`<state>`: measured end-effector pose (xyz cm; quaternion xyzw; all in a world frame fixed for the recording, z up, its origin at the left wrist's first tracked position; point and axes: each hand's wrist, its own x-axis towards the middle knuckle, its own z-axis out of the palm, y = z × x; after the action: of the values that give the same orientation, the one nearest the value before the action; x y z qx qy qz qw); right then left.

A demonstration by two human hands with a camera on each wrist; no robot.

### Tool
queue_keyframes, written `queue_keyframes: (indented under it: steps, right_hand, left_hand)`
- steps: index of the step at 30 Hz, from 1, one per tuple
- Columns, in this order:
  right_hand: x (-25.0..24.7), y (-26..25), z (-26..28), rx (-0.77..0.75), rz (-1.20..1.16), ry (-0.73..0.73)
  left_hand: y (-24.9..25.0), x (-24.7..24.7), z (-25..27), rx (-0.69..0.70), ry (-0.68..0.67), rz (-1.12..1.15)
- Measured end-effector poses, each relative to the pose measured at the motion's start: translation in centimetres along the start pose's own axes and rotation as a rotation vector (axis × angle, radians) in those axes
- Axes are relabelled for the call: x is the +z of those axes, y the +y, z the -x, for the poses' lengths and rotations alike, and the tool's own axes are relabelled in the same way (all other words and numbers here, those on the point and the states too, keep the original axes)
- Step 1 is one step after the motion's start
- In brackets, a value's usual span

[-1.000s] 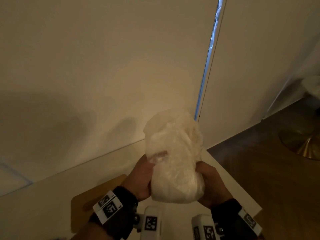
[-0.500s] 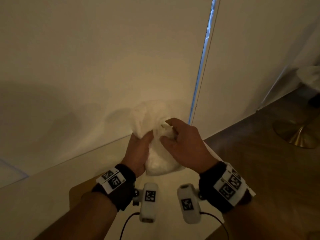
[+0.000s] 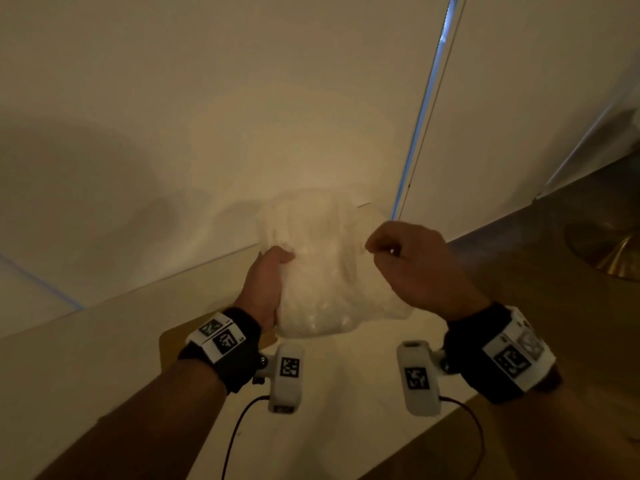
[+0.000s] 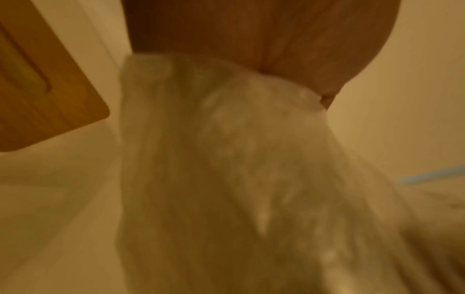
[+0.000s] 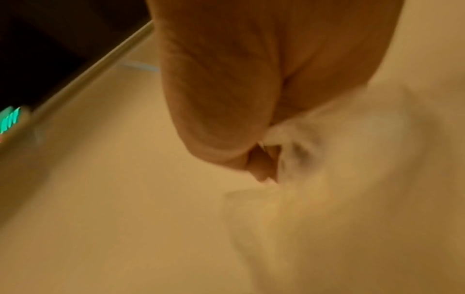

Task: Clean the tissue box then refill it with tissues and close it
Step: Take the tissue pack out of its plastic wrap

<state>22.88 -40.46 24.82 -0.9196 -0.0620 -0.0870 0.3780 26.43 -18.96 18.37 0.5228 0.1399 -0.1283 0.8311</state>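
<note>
A pack of white tissues in a clear plastic wrapper (image 3: 318, 278) is held up above the white table (image 3: 104, 341), in front of the wall. My left hand (image 3: 266, 285) grips the pack's left side, fingers wrapped behind it; the left wrist view shows the wrapped tissues (image 4: 226, 169) blurred below the palm. My right hand (image 3: 412, 261) pinches the loose wrapper at the pack's upper right; in the right wrist view its fingertips (image 5: 261, 169) hold a fold of the plastic wrapper (image 5: 302, 143). A wooden tissue box lid (image 3: 176, 341) with a slot lies flat behind my left wrist, also seen as the lid (image 4: 37, 89).
The white table ends at its right edge (image 3: 450, 410), with dark wood floor (image 3: 554, 271) beyond. A brass stand base (image 3: 609, 251) sits on the floor at the far right. A cream wall (image 3: 242, 116) rises behind the table.
My right hand has moved from the pack's top middle out to the right, pulling the wrapper with it. The pack has come lower and the left hand keeps its grip.
</note>
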Motion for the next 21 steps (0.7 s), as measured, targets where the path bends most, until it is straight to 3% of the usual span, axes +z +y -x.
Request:
queue_keyframes:
  steps: [2, 3, 4, 6, 8, 11, 15, 21]
  right_hand:
    - [-0.1, -1.4, 0.0, -0.032, -0.4, 0.104]
    - [-0.2, -2.1, -0.1, -0.06, -0.519, 0.072]
    - [0.0, -2.5, 0.1, -0.055, -0.541, 0.009]
    - [1.1, -2.0, 0.2, 0.046, -0.346, -0.069]
    - [2.5, -0.5, 0.2, 0.132, -0.13, -0.023]
    - [3.9, 0.9, 0.5, 0.274, -0.323, -0.03]
    - [4.5, -0.4, 0.9, 0.205, -0.332, -0.252]
    - [5.0, -0.2, -0.4, 0.178, -0.645, -0.313]
  left_hand:
    - [-0.3, -0.1, 0.0, -0.025, -0.023, 0.029]
    - [-0.5, -0.3, -0.1, -0.035, -0.027, 0.049]
    - [-0.6, -0.4, 0.0, -0.047, -0.043, 0.061]
    - [-1.0, -0.9, 0.3, -0.072, -0.114, 0.125]
    - [-1.1, -1.1, 1.0, -0.091, -0.171, 0.219]
    - [-1.7, -2.4, 1.1, -0.083, -0.184, 0.297]
    - [-1.9, -2.2, 1.4, -0.119, -0.176, 0.264]
    - [-2.5, -4.4, 0.1, -0.047, 0.061, 0.113]
